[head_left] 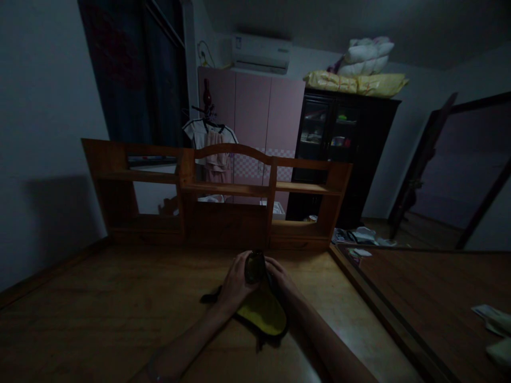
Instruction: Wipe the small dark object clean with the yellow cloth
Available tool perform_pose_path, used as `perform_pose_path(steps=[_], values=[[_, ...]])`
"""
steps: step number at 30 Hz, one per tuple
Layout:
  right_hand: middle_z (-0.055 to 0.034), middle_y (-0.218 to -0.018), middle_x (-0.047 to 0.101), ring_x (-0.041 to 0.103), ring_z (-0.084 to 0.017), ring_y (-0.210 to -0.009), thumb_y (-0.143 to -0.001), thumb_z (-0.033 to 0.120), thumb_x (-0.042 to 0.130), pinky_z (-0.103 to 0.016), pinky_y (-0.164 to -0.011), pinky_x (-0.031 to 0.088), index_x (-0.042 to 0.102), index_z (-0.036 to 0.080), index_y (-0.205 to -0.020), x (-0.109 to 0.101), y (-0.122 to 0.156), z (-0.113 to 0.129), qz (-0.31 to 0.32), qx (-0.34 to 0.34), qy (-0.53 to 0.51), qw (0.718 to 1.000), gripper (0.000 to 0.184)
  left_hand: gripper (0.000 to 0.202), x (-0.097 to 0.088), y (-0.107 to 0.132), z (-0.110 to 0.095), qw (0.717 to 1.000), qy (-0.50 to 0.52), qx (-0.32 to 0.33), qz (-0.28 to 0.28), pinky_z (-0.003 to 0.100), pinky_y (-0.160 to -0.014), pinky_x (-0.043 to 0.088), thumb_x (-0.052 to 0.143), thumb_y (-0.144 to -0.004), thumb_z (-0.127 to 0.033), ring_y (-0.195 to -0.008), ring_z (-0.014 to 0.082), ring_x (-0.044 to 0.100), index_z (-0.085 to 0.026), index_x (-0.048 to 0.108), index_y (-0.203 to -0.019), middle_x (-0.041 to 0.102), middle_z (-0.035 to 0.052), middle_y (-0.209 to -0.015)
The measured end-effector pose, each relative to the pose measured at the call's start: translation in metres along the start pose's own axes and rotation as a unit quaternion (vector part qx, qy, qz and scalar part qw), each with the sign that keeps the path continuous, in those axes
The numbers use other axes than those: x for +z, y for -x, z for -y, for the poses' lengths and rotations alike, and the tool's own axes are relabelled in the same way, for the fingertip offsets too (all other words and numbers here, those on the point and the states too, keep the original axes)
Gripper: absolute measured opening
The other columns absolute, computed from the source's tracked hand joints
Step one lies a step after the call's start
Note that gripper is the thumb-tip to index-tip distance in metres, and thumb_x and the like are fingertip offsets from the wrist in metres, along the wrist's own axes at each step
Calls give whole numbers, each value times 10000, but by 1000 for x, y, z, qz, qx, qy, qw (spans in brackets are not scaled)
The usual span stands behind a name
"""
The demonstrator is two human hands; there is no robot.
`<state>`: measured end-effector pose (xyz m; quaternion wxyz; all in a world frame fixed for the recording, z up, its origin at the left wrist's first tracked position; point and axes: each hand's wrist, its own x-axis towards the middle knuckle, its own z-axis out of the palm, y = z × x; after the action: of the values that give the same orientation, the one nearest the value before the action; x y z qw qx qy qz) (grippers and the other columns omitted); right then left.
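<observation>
On the wooden surface (120,319), a dark strap (209,298) pokes out left of my left hand (236,279); it might snag if my forearm pressed on it. My left fingers curl closed around the far end of a yellow-green item (265,314) with dark edging, its wide end toward me; a slack grip could let it slip. My right hand (281,276) bends its fingers against the right edge, whether pinching I cannot tell in this gloom.
</observation>
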<state>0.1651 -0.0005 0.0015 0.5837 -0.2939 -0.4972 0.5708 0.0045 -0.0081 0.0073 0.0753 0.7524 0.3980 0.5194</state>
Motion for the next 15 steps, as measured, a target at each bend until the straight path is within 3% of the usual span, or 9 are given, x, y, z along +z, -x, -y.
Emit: perform_pose_path(steps=[7,15], values=[[-53,-1032,653,583,-228,-985,-751,413,669,-341,-878,444,639,206,-1049,-3,-2,-9,-1,-28,39,999,364,717,-6,-2,-8,999,-8,16,27,425,-1016,369,647,-664,-120,-1170,236,449,-259,353,-1303,468,67,-1253],[-47,-1055,646,585,-225,-970,-700,325,695,-358,-879,446,617,218,-1086,-10,-5,-23,-5,-48,62,997,408,853,-9,2,-14,992,-69,58,87,454,-1015,353,671,-637,-95,-1192,266,416,-308,284,-1366,418,58,-1322]])
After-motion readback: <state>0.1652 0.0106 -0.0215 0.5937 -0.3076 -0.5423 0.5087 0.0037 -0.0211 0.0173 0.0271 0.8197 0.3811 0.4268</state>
